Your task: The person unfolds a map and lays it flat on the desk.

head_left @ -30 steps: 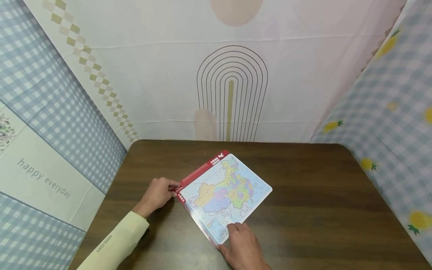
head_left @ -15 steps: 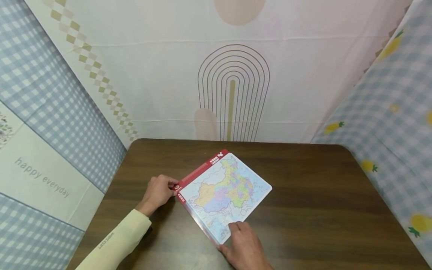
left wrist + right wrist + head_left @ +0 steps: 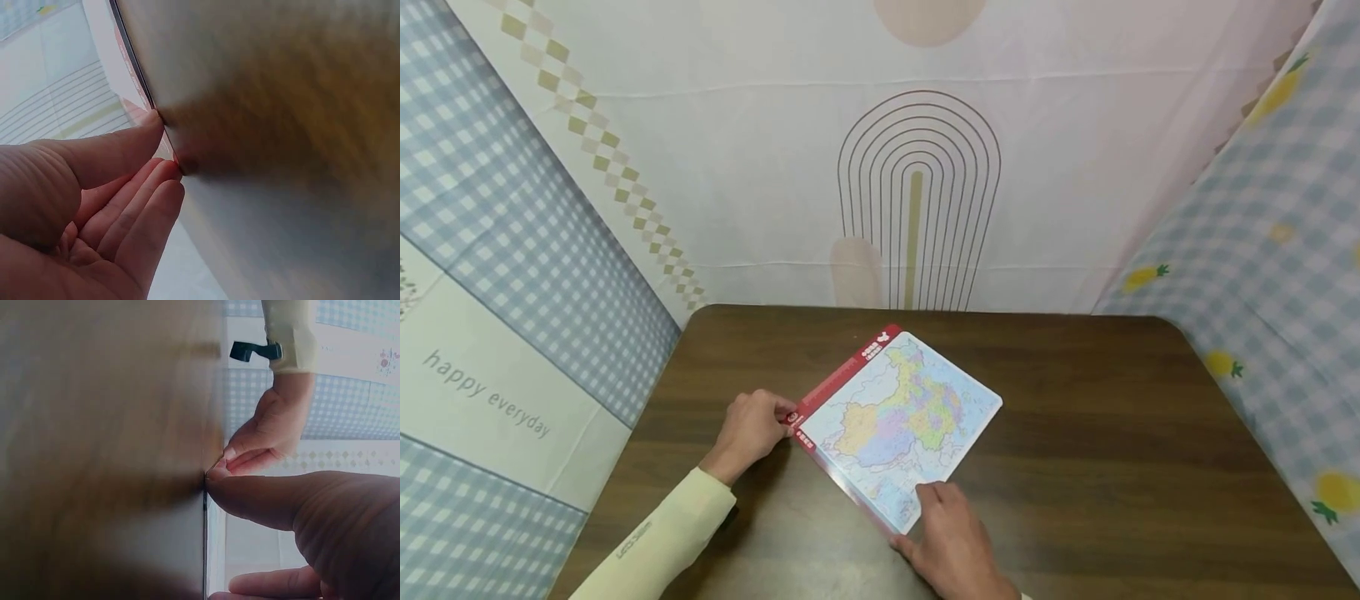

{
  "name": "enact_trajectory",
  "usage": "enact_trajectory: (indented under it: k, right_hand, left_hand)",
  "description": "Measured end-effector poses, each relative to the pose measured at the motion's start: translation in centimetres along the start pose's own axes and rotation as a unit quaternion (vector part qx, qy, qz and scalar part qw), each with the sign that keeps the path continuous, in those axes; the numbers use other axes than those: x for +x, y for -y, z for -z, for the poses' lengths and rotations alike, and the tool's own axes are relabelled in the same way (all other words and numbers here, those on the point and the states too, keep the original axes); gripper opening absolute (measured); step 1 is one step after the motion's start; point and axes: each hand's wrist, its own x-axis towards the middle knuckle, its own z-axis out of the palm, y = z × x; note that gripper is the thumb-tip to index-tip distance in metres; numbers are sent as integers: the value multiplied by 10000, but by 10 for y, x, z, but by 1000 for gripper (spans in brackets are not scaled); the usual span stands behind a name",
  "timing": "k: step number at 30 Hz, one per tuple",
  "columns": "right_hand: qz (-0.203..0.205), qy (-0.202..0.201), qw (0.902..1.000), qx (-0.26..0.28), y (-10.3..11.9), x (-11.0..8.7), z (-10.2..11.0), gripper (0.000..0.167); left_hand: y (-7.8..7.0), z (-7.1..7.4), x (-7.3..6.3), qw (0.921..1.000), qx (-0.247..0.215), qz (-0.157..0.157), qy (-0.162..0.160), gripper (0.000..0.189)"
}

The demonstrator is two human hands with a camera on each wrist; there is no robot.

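Note:
A thin, flat map (image 3: 887, 425) with coloured regions and a red border lies turned at an angle on the brown wooden table. My left hand (image 3: 752, 433) holds its left corner, thumb and fingertips meeting at the red edge. In the left wrist view, the left thumb and fingers (image 3: 125, 194) meet the thin edge close to the tabletop. At the near corner is my right hand (image 3: 955, 533), with its thumb at the tip and bent fingers on the right edge, gripping the map. The right wrist view shows the right thumb (image 3: 269, 494) low against the tabletop.
The wooden table (image 3: 1112, 467) extends to the right of the map. Behind it hangs a pale cloth (image 3: 760, 183) with an arch print. Blue checked cloths (image 3: 1240, 292) hang at both sides.
My right hand has shifted slightly right and up in the view, swinging the map's near corner with it. The map has turned a little about the left corner, where my left hand stays nearly still.

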Motion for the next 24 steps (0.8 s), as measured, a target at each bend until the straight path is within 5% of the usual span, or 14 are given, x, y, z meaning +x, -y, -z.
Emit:
enact_trajectory:
  k: [24]
  right_hand:
    - [-176, 79, 9994, 301, -27, 7, 7, 76]
  left_hand:
    - [-2, -11, -34, 9994, -267, 33, -227, 31]
